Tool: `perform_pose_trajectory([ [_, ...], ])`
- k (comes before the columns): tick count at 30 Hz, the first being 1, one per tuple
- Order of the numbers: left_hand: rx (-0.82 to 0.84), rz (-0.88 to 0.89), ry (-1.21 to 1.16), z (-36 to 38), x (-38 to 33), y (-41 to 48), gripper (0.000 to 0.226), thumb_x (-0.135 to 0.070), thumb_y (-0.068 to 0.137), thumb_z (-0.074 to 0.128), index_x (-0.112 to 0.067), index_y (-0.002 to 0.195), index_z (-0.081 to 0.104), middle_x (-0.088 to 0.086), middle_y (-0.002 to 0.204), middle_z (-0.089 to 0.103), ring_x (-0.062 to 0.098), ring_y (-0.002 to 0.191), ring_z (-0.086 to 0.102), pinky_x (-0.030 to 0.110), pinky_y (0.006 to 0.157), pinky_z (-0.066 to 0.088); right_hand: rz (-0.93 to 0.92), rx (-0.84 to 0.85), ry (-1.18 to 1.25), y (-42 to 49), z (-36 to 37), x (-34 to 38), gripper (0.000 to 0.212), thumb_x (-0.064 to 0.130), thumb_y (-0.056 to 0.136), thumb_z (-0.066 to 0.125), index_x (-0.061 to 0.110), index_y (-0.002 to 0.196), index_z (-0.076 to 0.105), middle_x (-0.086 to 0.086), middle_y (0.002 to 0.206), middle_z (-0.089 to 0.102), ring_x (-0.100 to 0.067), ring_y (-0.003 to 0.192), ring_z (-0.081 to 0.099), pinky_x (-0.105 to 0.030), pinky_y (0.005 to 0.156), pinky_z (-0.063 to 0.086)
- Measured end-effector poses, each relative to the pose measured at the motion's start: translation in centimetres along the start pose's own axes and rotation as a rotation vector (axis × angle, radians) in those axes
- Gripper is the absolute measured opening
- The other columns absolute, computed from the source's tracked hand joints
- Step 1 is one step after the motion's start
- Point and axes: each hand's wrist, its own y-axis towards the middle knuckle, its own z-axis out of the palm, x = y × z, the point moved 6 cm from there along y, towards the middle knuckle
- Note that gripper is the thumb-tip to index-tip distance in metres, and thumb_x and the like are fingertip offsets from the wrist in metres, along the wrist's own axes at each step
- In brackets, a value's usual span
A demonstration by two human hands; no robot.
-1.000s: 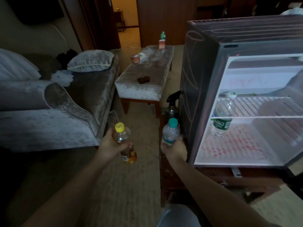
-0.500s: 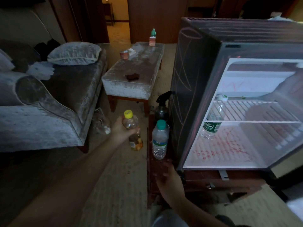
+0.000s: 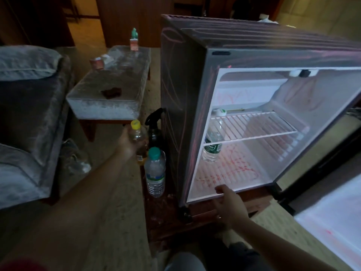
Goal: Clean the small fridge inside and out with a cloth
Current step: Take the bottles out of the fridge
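A person crouches before the small fridge (image 3: pixel 183 85), whose door (image 3: pixel 332 222) stands open to the right of the right hand (image 3: pixel 228 202). The fridge sits on a low wooden stand (image 3: pixel 166 218), its white front sill directly ahead of that hand's fingertips. The thumb lies over the sill, and the other fingers (image 3: pixel 216 204) hang loosely apart just below it, holding nothing; whether they touch the stand cannot be told.

Beyond the thumb, red scribbles (image 3: pixel 224 169) mark the fridge floor. Farther in and slightly left, a clear water bottle (image 3: pixel 212 145) stands upright, its white cap poking up past the front of the wire shelf (image 3: pixel 254 124).

The left hand (image 3: pixel 128 142) is raised to the left of the fridge, its fingers wrapped round a yellow-capped bottle (image 3: pixel 137 133) holding amber liquid. Just right of those fingers stands a black spray bottle (image 3: pixel 155 128), close against the fridge's dark side wall. Just below them, a teal-capped water bottle (image 3: pixel 155 173) stands upright on the stand, free of both hands.

Beyond the left hand's fingers sits a grey upholstered ottoman (image 3: pixel 88 100) with a small dark item (image 3: pixel 111 92) on top. To their left is a grey sofa (image 3: pixel 29 114).
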Motion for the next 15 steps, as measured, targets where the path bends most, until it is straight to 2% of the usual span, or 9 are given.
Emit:
perform_pose_trajectory([
  [1,0.006,0.014,-0.006,0.3,-0.1,0.1,0.062,0.01,0.071,0.075,-0.001,0.124,0.045,0.009,0.107,0.059,0.023,0.097,0.058,0.033,0.08,0.053,-0.002,0.0,0.002,0.3,-0.2,0.1,0.038,0.024,0.087,0.062,0.023,0.124,0.054,0.004,0.112,0.066,-0.013,0.09,0.065,-0.025,0.074,0.051],
  [3,0.003,0.03,0.003,0.6,-0.6,-0.2,0.062,0.005,0.069,0.08,0.0,0.121,0.046,0.013,0.11,0.06,0.025,0.1,0.057,0.039,0.088,0.049,0.004,0.003,-0.003,0.8,-0.2,0.1,0.04,0.025,0.089,0.062,0.022,0.127,0.053,0.005,0.114,0.065,-0.011,0.088,0.065,-0.023,0.069,0.048],
  [7,0.009,0.01,0.026,1.1,-0.1,0.2,0.06,-0.009,0.066,0.086,-0.016,0.112,0.048,0.007,0.108,0.061,0.029,0.102,0.06,0.049,0.092,0.05,0.016,0.001,-0.007,1.4,0.1,0.0,0.039,0.026,0.089,0.062,0.022,0.126,0.051,0.005,0.114,0.066,-0.01,0.087,0.065,-0.028,0.074,0.056],
  [11,0.041,0.011,0.022,1.7,-1.1,-0.3,0.068,-0.014,0.067,0.086,-0.012,0.124,0.048,0.002,0.109,0.062,0.022,0.1,0.06,0.038,0.089,0.05,0.028,0.009,-0.007,2.1,0.2,-0.3,0.038,0.025,0.089,0.06,0.02,0.126,0.052,0.002,0.116,0.066,-0.013,0.091,0.066,-0.033,0.075,0.058],
  [15,0.045,-0.049,0.016,2.0,-0.3,0.4,0.07,-0.024,0.062,0.089,-0.012,0.121,0.053,0.004,0.111,0.065,0.022,0.102,0.062,0.043,0.093,0.051,0.038,0.017,0.013,2.9,0.2,-0.5,0.037,0.021,0.09,0.059,0.016,0.126,0.053,-0.002,0.117,0.066,-0.017,0.096,0.066,-0.035,0.081,0.057],
])
